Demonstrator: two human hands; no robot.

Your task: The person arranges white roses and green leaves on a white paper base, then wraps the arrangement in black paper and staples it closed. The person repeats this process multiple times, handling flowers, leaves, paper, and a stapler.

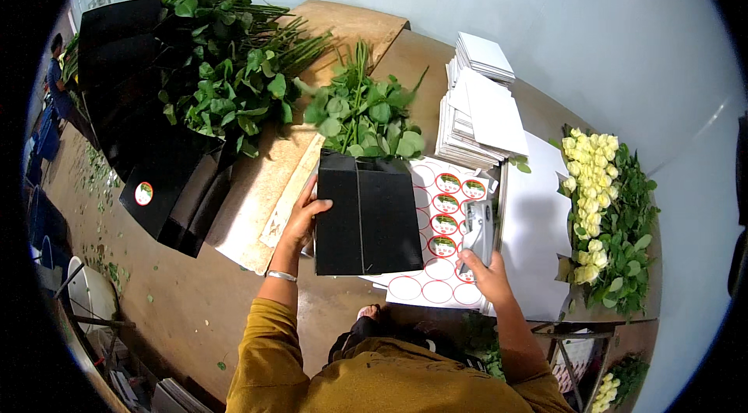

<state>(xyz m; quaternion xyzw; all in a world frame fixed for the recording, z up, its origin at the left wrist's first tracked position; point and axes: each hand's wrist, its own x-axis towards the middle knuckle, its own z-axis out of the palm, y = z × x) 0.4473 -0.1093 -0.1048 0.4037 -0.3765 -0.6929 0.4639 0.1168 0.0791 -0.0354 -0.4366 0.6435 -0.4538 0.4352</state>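
My left hand [300, 218] grips the left edge of a black wrapper [368, 218], thumb on its front. Leafy green stems [362, 113] stick out of the wrapper's far end; whatever lies inside it is hidden. In my right hand [485, 273] is a grey stapler [477, 230], fingers closed round its near end. It is held over a sheet of round stickers [444, 269] with red rims, a little to the right of the wrapper and apart from it. Part of the sheet is covered by the wrapper.
Black-wrapped bundles [167, 214] with leafy stems [234, 74] are piled at the left. Stacks of white cardboard [483, 117] stand at the back right, beside a white sheet [538, 234]. Pale yellow roses [592, 187] lie at the far right. A person [58, 82] is at the far left.
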